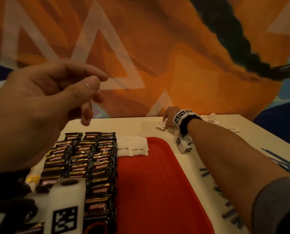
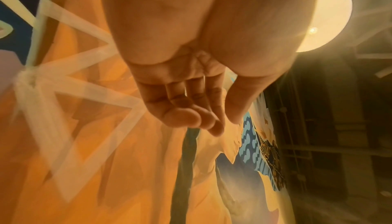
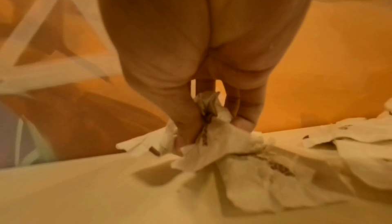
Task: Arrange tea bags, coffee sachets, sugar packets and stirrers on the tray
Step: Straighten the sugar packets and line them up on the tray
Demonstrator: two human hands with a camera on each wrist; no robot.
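Your right hand (image 3: 203,118) pinches what look like sugar packets (image 3: 244,157) from the pile on the counter (image 1: 137,127) beyond the red tray (image 1: 157,183). Your left hand (image 1: 44,105) hovers loose, holding nothing, above the coffee sachets (image 1: 90,157); blue stirrers (image 1: 282,162) lie right.

A black wrist strap (image 1: 188,123) carries white marker-printed cubes (image 1: 181,115); a grey sleeve (image 1: 275,205) covers the upper arm.

On the red tray (image 1: 157,183) lie black Kopiko sachets (image 1: 90,159) and brown sugar packets (image 1: 132,146). The right hand (image 1: 170,116) reaches into white packets (image 1: 210,119); the left hand (image 1: 44,98) hovers, fingers relaxed.
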